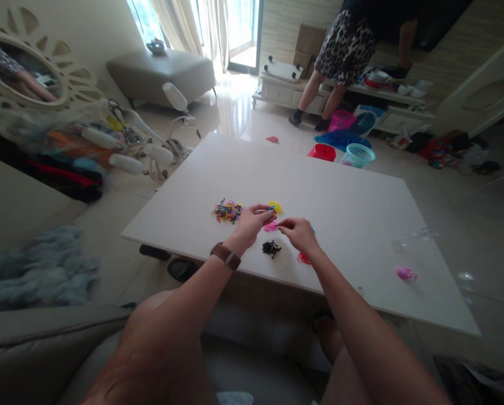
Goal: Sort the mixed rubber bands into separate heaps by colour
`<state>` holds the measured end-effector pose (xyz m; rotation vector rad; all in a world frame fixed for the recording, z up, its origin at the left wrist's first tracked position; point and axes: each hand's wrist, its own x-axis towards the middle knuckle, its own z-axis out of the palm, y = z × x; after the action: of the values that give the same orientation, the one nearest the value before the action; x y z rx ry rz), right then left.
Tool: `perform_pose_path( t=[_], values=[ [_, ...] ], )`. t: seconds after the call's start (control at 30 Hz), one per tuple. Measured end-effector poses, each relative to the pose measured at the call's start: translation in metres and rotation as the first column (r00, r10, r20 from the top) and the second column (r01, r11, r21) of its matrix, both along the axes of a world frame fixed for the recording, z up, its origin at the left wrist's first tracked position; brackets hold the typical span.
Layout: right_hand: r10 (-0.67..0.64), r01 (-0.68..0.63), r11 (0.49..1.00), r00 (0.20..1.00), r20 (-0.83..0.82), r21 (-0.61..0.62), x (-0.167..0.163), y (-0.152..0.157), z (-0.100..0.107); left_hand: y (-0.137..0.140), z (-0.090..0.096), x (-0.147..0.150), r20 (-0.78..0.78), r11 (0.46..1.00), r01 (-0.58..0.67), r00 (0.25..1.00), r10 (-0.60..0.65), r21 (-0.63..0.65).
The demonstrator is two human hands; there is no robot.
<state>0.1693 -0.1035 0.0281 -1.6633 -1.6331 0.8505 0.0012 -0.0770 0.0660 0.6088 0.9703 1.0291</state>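
While the left hand (254, 221) curled its fingers loosely round what looked like a few coloured bits (272, 208), the right hand (297, 232) pinched a dark strip (278, 226), fingers closed narrow, beside the pink pile (269, 227)! Left on the tabletop (340, 214) sat the mixed heap (228, 212); nearer lay the black pile (271, 248). These pieces seemed featherlight, soft, bendy, perhaps slippery, best nipped at one end. And lettering? No brand or label could be read.

We can read no text, label, brand, number or sign here, neither on the broad brown wrist strap (225, 256) nor on the brown cardboard boxes (310, 39) in the background.
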Motion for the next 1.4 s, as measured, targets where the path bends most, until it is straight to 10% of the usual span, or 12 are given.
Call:
perform_pose_path(
  t=[0.4,0.73,0.9,1.07,1.4],
  values=[
    [0.310,-0.252,0.944,0.900,0.308,-0.215,-0.012,-0.006,-0.027,-0.002,0.005,-0.003,0.037,1.000,0.011,0.999,-0.011,-0.005],
    [0.240,-0.207,0.969,0.918,0.316,-0.135,-0.010,-0.006,-0.006,-0.002,0.001,-0.001,0.022,0.999,0.048,0.999,-0.049,0.013],
    [-0.022,0.022,0.993,1.000,-0.001,0.114,-0.005,0.000,0.021,-0.003,0.000,-0.001,-0.013,0.996,0.090,0.996,-0.089,0.029],
    [-0.029,0.075,0.992,0.922,-0.386,0.105,-0.003,0.001,0.033,-0.004,-0.004,0.000,-0.111,0.979,0.183,0.979,-0.173,0.089],
    [0.022,-0.003,0.999,0.934,-0.357,0.054,-0.001,-0.001,0.030,-0.008,-0.011,0.002,-0.186,0.960,0.237,0.960,-0.209,0.146]
  ],
)
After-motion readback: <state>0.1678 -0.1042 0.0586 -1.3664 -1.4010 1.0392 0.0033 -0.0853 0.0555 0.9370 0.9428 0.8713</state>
